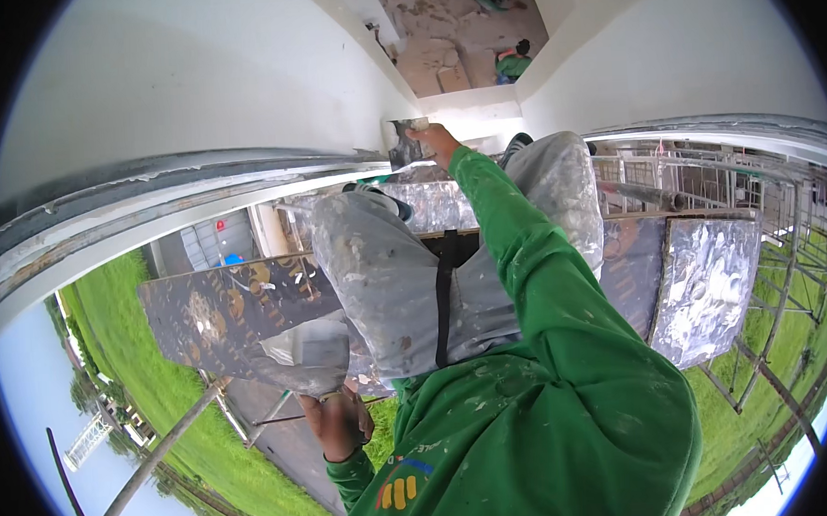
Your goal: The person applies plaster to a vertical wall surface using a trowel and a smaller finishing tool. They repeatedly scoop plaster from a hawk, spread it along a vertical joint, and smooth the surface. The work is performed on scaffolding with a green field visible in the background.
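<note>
Your right hand (441, 144) is gripping a dark flat blade (401, 152) at the wall (286, 88) corner; your left hand (333, 427) is holding a grey pan (321, 368) beside your leg (364, 279). By reaching further, you may be tilting the pan and losing it.

A dark, squarish flat blade (400, 154) blotched with pale residue sits just left of the right grip (443, 144), held along its right side, while a broader grey, pale-smeared flat tool (324, 359), well apart from it, extends forward from the left grip (335, 424).
</note>
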